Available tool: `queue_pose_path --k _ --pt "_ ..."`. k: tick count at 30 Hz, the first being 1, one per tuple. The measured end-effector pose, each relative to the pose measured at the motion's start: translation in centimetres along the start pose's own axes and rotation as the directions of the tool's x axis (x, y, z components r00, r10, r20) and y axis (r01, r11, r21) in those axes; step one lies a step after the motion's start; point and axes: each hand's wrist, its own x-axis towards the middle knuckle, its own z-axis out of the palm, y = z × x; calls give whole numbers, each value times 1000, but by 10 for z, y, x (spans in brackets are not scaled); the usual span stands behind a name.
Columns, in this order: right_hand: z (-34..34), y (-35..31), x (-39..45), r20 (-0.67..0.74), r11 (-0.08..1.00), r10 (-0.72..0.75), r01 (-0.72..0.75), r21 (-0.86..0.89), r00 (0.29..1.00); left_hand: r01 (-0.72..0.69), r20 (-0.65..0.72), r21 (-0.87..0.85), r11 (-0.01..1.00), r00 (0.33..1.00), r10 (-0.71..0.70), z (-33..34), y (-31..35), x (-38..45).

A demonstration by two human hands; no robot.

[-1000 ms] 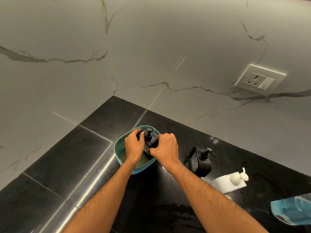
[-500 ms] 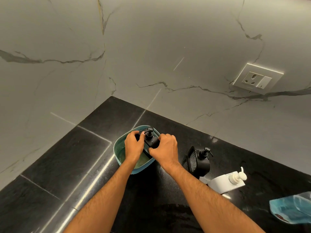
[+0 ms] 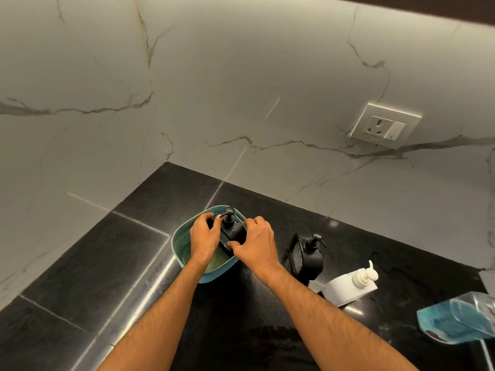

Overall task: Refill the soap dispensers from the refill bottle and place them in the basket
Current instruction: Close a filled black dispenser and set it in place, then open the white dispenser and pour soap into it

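Both hands are in the basket, clamped on the black dispenser from either side. Left hand grips its left flank, fingers curled over the top near the pump. Right hand grips the right flank, thumb hooked across the front lower edge. The dispenser stands upright inside the basket, pump head up, nozzle pointing left.

Against a second ago: barely any change. Same two-handed grip, dispenser in the same spot in the basket. Left fingers have crept slightly closer to the pump; the view tilted up a little, nothing else shifted on the counter.

Count: three dispensers. One black in the basket; a second black dispenser upright on the counter just right of the right wrist, with a mesh holder on its left side; one white dispenser lying tilted on the counter beside that one, pump pointing up-right. One basket. One refill pouch at the right edge, well apart from the basket.

Containers: the basket is teal, perforated walls, holds only the one black dispenser plus the hands; greenish floor visible at the near side. The pouch is clear with blue liquid in it, lying flat, partly cut off by the frame. Fill level of all three dispensers: cannot tell, bodies are opaque.

Beyond: marble wall behind, one socket upper right
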Motion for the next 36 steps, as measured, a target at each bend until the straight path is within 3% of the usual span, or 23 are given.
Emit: queue_pose_path --k 11,20,28,36 --pt "-25 7 -19 -57 997 -14 18 80 998 -55 -138 29 998 989 58 -12 23 -34" --pt "-64 38 -61 -145 991 -46 63 117 988 -182 -265 -17 983 949 171 -9 51 -116" --pt "-106 110 -131 -175 987 24 5 162 984 -269 -23 -49 962 963 268 51 65 -206" --pt "-149 185 -186 -237 973 203 -168 161 950 -346 273 25 938 905 326 120 64 -250"
